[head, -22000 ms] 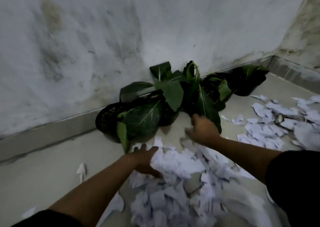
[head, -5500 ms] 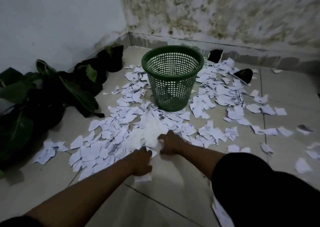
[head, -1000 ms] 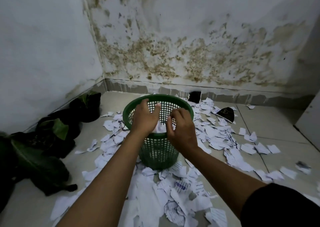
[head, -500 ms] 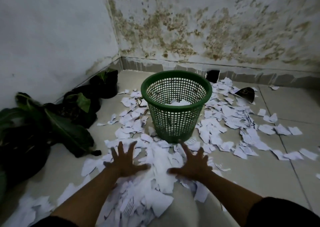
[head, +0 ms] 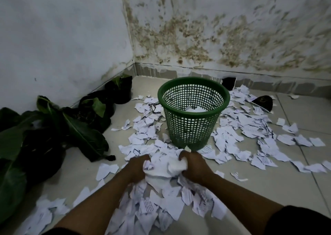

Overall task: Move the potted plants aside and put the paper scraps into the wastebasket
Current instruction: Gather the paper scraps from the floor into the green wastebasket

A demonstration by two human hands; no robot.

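A: Head view — both hands, left [head: 137, 165] and right [head: 194, 165], grip one wad [head: 163, 170] of scraps off the floor [head: 268, 184].
B: Basket [head: 193, 127]?
A: Just beyond, upright, scraps [head: 232, 138] around it. Plants [head: 75, 127] by left wall.

We see a pale tiled floor [head: 268, 184] running into a corner; torn paper scraps [head: 231, 136] lie strewn across it, thickest around the foot of a green mesh wastebasket [head: 193, 113] that stands upright on the tiles with some scraps inside; potted plants [head: 75, 127] in dark pots sit in a row along the left wall, their leaves drooping onto the floor; a dark curved object [head: 263, 101] rests among the scraps near the far wall, though we cannot tell what it is.
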